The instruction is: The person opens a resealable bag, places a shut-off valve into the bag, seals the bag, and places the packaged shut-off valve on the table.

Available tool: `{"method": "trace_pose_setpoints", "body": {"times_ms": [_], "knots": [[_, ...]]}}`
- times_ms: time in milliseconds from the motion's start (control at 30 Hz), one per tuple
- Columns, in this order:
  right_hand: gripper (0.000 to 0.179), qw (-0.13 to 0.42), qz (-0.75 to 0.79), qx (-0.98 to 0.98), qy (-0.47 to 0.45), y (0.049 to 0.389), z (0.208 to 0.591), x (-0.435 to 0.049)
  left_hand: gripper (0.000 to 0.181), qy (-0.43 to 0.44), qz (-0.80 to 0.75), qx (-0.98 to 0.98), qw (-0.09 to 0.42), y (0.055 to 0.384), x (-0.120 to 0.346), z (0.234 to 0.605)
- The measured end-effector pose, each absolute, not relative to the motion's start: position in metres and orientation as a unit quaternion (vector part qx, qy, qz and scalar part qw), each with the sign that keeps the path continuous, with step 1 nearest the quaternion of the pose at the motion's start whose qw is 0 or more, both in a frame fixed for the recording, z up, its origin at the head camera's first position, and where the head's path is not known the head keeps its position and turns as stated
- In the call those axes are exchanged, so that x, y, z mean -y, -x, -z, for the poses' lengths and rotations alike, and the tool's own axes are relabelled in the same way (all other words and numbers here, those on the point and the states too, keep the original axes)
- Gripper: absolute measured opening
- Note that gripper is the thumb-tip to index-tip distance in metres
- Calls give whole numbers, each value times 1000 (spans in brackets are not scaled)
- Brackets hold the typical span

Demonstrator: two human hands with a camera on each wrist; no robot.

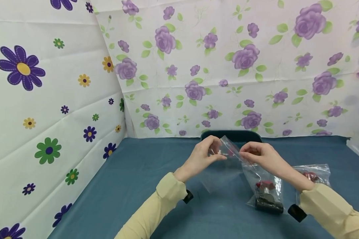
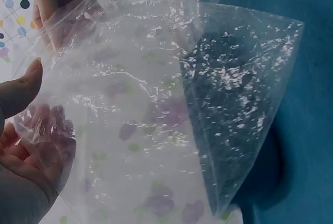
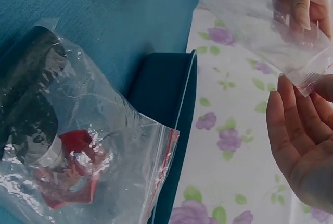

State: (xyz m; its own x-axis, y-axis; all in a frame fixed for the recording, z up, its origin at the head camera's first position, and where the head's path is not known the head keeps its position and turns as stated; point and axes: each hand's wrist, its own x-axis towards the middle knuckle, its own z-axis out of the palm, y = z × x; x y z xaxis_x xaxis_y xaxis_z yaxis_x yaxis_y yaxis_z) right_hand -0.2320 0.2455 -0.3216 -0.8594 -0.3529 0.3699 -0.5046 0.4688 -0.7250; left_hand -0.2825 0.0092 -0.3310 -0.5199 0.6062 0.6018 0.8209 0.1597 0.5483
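Note:
A clear zip bag (image 2: 156, 78) hangs between my two hands, its lower part spread out with no object showing inside. My right hand (image 1: 261, 154) pinches one corner of its mouth, at the red zip strip, between thumb and fingers. At the other side of the mouth is my left hand (image 1: 201, 156), thumb apart from the fingers, which show through the plastic. Below the right hand lies a filled zip bag (image 1: 264, 192). Through its film show a black cylinder (image 1: 269, 205), a pale collar and a red lobed part (image 3: 78, 161).
Another clear bag (image 1: 321, 169) with a dark red item lies at the right, partly hidden by the right forearm. A dark teal bin (image 1: 231, 133) stands at the back of the blue-covered table (image 1: 155, 159). Flowered sheets (image 1: 194, 109) hang behind and at the left.

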Motion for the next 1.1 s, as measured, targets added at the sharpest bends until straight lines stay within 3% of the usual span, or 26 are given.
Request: {"method": "trace_pose_setpoints", "body": {"times_ms": [167, 400, 533, 1100], "knots": [[12, 101, -444, 856, -247, 231, 319, -246, 41, 490, 417, 743, 185, 285, -6, 325], [16, 100, -437, 862, -235, 229, 315, -242, 43, 537, 267, 716, 359, 286, -10, 317], [15, 98, -436, 864, -234, 229, 314, -240, 36, 551, 185, 697, 420, 285, -12, 315], [13, 114, -426, 865, -241, 231, 316, -234, 14, 585, 113, 668, 446, 285, -18, 319]]}}
